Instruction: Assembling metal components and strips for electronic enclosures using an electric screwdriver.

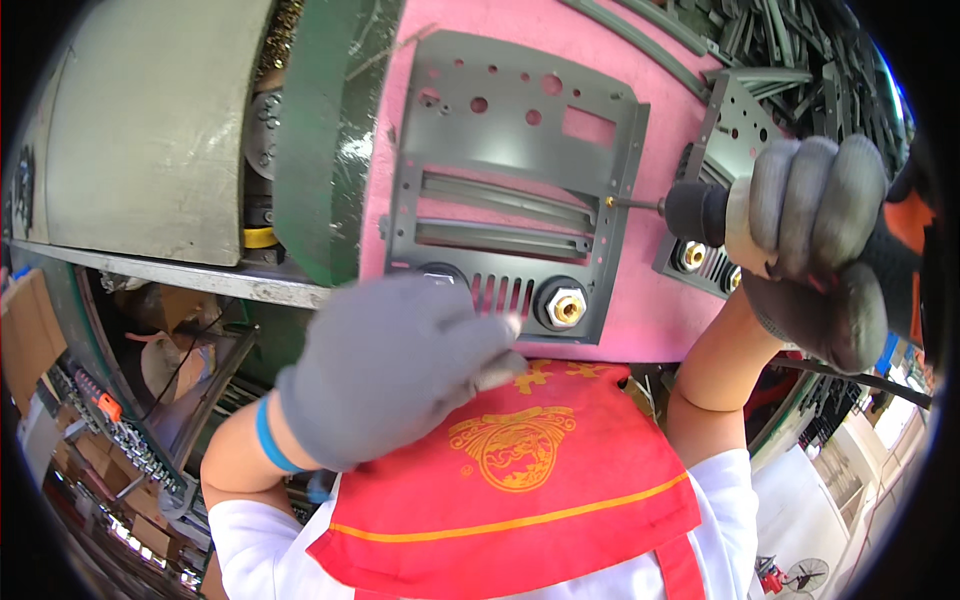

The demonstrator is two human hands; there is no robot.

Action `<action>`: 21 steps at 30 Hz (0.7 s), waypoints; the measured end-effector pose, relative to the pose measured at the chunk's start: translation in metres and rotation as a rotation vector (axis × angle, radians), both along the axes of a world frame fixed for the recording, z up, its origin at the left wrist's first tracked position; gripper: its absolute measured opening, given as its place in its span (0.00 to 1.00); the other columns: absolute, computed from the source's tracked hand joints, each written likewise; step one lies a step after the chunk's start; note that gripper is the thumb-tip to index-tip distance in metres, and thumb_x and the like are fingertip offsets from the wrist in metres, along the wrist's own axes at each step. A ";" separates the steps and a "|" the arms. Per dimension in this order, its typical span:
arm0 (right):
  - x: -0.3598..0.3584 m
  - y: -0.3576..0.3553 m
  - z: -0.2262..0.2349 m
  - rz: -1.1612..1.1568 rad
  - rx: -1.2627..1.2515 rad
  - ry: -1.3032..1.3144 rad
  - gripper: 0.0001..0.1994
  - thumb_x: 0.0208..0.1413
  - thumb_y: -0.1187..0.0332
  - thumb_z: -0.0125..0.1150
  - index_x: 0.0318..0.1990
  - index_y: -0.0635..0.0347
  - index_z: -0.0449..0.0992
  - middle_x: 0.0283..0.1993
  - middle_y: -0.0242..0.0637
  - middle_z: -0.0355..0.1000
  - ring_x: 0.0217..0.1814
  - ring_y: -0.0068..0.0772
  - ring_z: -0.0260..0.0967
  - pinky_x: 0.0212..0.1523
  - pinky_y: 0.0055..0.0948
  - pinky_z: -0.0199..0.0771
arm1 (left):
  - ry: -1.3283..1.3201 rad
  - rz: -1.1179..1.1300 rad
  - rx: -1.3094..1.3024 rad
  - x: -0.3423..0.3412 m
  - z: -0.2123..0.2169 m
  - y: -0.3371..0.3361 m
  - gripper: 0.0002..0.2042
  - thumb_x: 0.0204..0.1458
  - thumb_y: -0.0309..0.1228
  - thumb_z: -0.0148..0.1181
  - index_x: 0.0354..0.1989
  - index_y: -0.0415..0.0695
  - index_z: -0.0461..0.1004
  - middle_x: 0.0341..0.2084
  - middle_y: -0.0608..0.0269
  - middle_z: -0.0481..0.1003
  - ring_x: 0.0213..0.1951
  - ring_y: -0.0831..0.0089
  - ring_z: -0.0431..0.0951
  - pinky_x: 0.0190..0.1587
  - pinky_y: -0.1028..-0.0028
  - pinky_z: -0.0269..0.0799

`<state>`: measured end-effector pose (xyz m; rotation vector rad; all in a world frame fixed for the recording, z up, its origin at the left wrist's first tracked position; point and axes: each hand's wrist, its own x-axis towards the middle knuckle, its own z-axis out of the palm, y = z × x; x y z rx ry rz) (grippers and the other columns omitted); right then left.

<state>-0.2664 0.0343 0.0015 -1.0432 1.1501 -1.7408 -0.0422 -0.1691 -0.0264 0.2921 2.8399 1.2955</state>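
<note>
A grey sheet-metal panel (480,150) with round holes, slots and two crossbars lies flat in front of me. My right hand (815,220), in a grey glove, is closed round a power screwdriver (690,212). Its thin bit reaches left to a small brass-coloured screw (609,203) at the panel's right side. My left hand (390,370), also gloved, is over the panel's lower left corner, its fingers drawn together and slightly blurred. Whatever they may hold is hidden. A brass fitting with a hex nut (565,307) sits at the panel's lower right; another at the lower left is mostly covered.
The panel rests on a pink work surface (655,285). Right of it lies a second panel (735,130) with brass fittings, partly behind my right hand. Many grey metal strips (790,40) are piled at the far right. A green metal plate (320,140) borders the left.
</note>
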 end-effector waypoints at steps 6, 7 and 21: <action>-0.009 -0.003 0.001 0.093 -0.075 0.117 0.24 0.46 0.66 0.66 0.50 0.54 0.63 0.26 0.27 0.66 0.22 0.19 0.63 0.24 0.19 0.67 | -0.358 0.549 0.537 -0.081 -0.011 -0.075 0.24 0.61 0.47 0.55 0.47 0.33 0.76 0.33 0.62 0.78 0.38 0.77 0.75 0.43 0.76 0.71; -0.011 -0.003 0.002 0.106 -0.078 0.145 0.28 0.47 0.66 0.68 0.54 0.53 0.60 0.27 0.27 0.67 0.22 0.19 0.64 0.23 0.19 0.69 | -0.379 0.492 0.504 -0.086 -0.024 -0.072 0.24 0.61 0.47 0.55 0.47 0.32 0.76 0.33 0.62 0.78 0.38 0.77 0.74 0.44 0.76 0.71; 0.013 -0.011 -0.001 -0.171 -0.187 0.139 0.42 0.47 0.67 0.77 0.69 0.50 0.59 0.28 0.24 0.73 0.19 0.16 0.69 0.24 0.15 0.74 | -0.662 0.551 0.608 -0.030 -0.022 -0.043 0.17 0.60 0.39 0.57 0.31 0.35 0.75 0.18 0.62 0.65 0.24 0.78 0.62 0.27 0.72 0.61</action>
